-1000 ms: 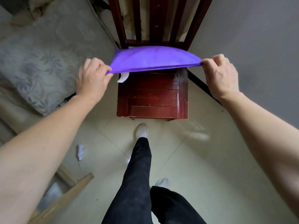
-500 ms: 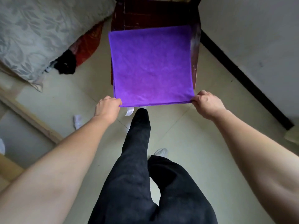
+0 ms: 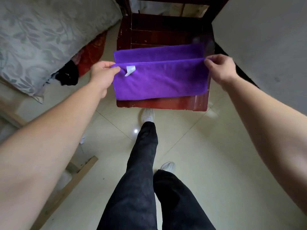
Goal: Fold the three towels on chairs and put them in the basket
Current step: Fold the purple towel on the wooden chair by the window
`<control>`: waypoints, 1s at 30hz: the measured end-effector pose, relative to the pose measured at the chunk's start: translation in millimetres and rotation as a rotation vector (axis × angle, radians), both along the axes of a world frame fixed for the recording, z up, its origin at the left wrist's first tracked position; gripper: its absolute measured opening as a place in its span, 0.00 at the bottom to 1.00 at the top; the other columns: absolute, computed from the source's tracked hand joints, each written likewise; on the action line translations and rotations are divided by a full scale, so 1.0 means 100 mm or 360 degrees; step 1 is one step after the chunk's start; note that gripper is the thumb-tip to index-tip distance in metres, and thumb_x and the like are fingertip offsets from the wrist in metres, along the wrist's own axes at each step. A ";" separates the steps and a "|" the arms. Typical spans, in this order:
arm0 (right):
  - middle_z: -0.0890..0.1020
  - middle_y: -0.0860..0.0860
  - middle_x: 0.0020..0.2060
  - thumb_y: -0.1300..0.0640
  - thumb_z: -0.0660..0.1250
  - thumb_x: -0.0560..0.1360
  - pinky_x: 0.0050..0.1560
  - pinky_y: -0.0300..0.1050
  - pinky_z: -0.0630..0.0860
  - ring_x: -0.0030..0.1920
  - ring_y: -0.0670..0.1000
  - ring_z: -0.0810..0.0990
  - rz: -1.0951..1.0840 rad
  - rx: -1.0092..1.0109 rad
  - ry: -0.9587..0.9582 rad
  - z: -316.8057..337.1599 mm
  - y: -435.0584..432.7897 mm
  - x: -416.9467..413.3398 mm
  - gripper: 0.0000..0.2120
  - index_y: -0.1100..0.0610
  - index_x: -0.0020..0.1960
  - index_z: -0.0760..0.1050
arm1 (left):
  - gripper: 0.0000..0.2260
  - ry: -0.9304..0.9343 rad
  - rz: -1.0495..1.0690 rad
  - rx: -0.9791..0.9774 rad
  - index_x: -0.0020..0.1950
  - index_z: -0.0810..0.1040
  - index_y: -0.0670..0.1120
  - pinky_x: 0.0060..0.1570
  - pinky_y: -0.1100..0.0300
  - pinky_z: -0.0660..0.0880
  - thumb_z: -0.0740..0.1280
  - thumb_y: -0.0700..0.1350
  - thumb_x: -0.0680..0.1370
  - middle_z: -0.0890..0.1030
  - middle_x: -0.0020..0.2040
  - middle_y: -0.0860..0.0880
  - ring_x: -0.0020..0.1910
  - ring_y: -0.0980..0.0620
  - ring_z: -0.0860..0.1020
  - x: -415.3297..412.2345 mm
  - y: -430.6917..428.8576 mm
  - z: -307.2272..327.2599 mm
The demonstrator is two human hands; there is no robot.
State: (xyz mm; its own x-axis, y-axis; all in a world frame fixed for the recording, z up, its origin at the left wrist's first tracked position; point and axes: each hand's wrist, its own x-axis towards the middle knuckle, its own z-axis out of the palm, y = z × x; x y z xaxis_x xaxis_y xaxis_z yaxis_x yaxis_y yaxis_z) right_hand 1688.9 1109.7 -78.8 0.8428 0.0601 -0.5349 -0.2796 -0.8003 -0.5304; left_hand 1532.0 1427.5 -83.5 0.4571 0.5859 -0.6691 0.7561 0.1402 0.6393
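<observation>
Lying across the seat of the dark red wooden chair (image 3: pixel 166 34), the purple microfibre towel (image 3: pixel 159 80) is doubled over, its upper layer lifted along the near edge. Left hand (image 3: pixel 101 77) pinches the left corner of that raised edge between thumb and fingers, just beside a small white label (image 3: pixel 130 70). Right hand (image 3: pixel 221 68) pinches the right corner the same way. Between the hands the edge runs taut and level, with the towel's far layer showing behind it. Below stand black-trousered legs (image 3: pixel 141 171) on the pale tiled floor (image 3: pixel 207 146); a grey leaf-patterned cushion (image 3: pixel 41 35) sits left.
</observation>
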 end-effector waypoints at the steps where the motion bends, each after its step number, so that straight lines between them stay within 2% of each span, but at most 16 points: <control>1: 0.85 0.48 0.45 0.47 0.67 0.72 0.59 0.48 0.78 0.48 0.47 0.82 0.0006 0.0014 -0.0014 -0.08 0.06 0.11 0.14 0.52 0.52 0.84 | 0.10 -0.0009 0.0036 0.0001 0.57 0.79 0.45 0.32 0.69 0.75 0.69 0.39 0.77 0.81 0.44 0.51 0.38 0.58 0.79 0.11 0.07 -0.08; 4: 0.86 0.52 0.50 0.47 0.66 0.70 0.62 0.51 0.77 0.53 0.51 0.83 -0.0002 -0.0004 -0.0040 -0.34 0.22 0.37 0.18 0.53 0.55 0.84 | 0.12 0.0005 0.0129 0.0045 0.58 0.79 0.45 0.40 0.62 0.78 0.71 0.39 0.75 0.83 0.51 0.47 0.46 0.52 0.82 0.35 0.24 -0.31; 7: 0.86 0.52 0.50 0.46 0.66 0.71 0.61 0.50 0.78 0.53 0.52 0.83 0.0008 -0.0064 -0.0037 -0.54 0.31 0.56 0.19 0.54 0.57 0.83 | 0.14 0.0032 0.0186 0.0113 0.60 0.78 0.45 0.45 0.60 0.80 0.72 0.39 0.75 0.82 0.54 0.46 0.49 0.51 0.83 0.51 0.35 -0.51; 10: 0.85 0.55 0.55 0.49 0.66 0.73 0.61 0.46 0.76 0.58 0.54 0.82 0.0043 -0.0099 -0.0088 -0.65 0.41 0.67 0.18 0.56 0.59 0.82 | 0.16 0.0014 0.0239 0.0148 0.62 0.76 0.46 0.47 0.60 0.81 0.72 0.40 0.75 0.82 0.51 0.48 0.49 0.52 0.83 0.66 0.44 -0.67; 14: 0.84 0.54 0.57 0.50 0.65 0.76 0.60 0.44 0.74 0.59 0.53 0.81 0.0033 -0.0131 -0.0210 -0.81 0.51 0.76 0.16 0.54 0.61 0.81 | 0.13 -0.0034 0.0280 0.0244 0.60 0.75 0.48 0.49 0.60 0.81 0.70 0.41 0.77 0.80 0.44 0.56 0.45 0.57 0.82 0.80 0.47 -0.85; 16: 0.84 0.54 0.57 0.49 0.64 0.76 0.60 0.45 0.75 0.58 0.54 0.81 0.0011 -0.0153 -0.0285 -0.87 0.55 0.75 0.17 0.54 0.62 0.79 | 0.12 0.0005 0.0282 0.0297 0.57 0.75 0.49 0.52 0.55 0.81 0.70 0.42 0.76 0.80 0.45 0.55 0.46 0.55 0.82 0.80 0.48 -0.93; 18: 0.80 0.56 0.60 0.45 0.63 0.77 0.59 0.47 0.73 0.59 0.57 0.79 0.0003 -0.0267 -0.0328 -0.88 0.59 0.70 0.20 0.55 0.63 0.77 | 0.16 0.0078 0.0212 0.0427 0.60 0.75 0.46 0.55 0.54 0.79 0.70 0.45 0.74 0.81 0.50 0.50 0.51 0.50 0.82 0.79 0.49 -0.99; 19: 0.77 0.57 0.62 0.43 0.62 0.78 0.59 0.48 0.72 0.60 0.59 0.78 -0.0011 -0.0349 -0.0317 -0.87 0.60 0.67 0.22 0.56 0.65 0.74 | 0.19 0.0117 0.0116 0.0585 0.63 0.74 0.45 0.57 0.55 0.77 0.69 0.48 0.73 0.80 0.55 0.48 0.54 0.48 0.80 0.77 0.47 -0.98; 21: 0.75 0.59 0.65 0.37 0.58 0.78 0.59 0.50 0.72 0.63 0.61 0.76 -0.0085 -0.0479 -0.0229 -0.83 0.62 0.58 0.29 0.59 0.68 0.70 | 0.23 0.0160 -0.0224 0.1153 0.66 0.73 0.44 0.61 0.55 0.70 0.66 0.51 0.74 0.75 0.63 0.43 0.61 0.44 0.75 0.70 0.36 -0.87; 23: 0.77 0.60 0.64 0.33 0.56 0.78 0.59 0.52 0.72 0.63 0.62 0.76 -0.0130 -0.0520 -0.0108 -0.79 0.59 0.49 0.33 0.59 0.68 0.70 | 0.23 0.0003 -0.0701 0.1590 0.67 0.73 0.45 0.63 0.53 0.65 0.64 0.53 0.74 0.71 0.69 0.42 0.65 0.41 0.71 0.65 0.16 -0.68; 24: 0.79 0.60 0.62 0.31 0.56 0.77 0.59 0.52 0.73 0.62 0.63 0.77 -0.0119 -0.0521 -0.0040 -0.79 0.56 0.44 0.34 0.59 0.66 0.71 | 0.23 -0.0139 -0.1013 0.1608 0.67 0.73 0.46 0.65 0.51 0.64 0.64 0.54 0.75 0.69 0.71 0.42 0.68 0.40 0.70 0.65 0.06 -0.61; 26: 0.80 0.61 0.60 0.29 0.58 0.75 0.58 0.53 0.74 0.61 0.64 0.78 -0.0038 -0.0502 0.0070 -0.77 0.48 0.36 0.35 0.59 0.63 0.73 | 0.26 -0.0336 -0.1749 0.1403 0.70 0.71 0.46 0.71 0.45 0.60 0.64 0.57 0.76 0.64 0.76 0.41 0.75 0.40 0.63 0.67 -0.11 -0.63; 28: 0.82 0.59 0.58 0.30 0.64 0.73 0.58 0.52 0.75 0.59 0.63 0.79 0.0097 -0.0425 0.0155 -0.75 0.39 0.31 0.33 0.58 0.62 0.76 | 0.34 -0.0222 -0.2282 0.1225 0.77 0.63 0.46 0.76 0.42 0.52 0.64 0.62 0.76 0.55 0.80 0.42 0.79 0.42 0.51 0.72 -0.23 -0.71; 30: 0.84 0.56 0.54 0.32 0.68 0.71 0.57 0.53 0.78 0.55 0.61 0.81 0.0151 -0.0295 0.0265 -0.75 0.29 0.29 0.31 0.56 0.59 0.79 | 0.42 0.0008 -0.2410 0.1130 0.81 0.50 0.47 0.76 0.40 0.45 0.63 0.65 0.75 0.45 0.81 0.44 0.80 0.44 0.42 0.78 -0.32 -0.81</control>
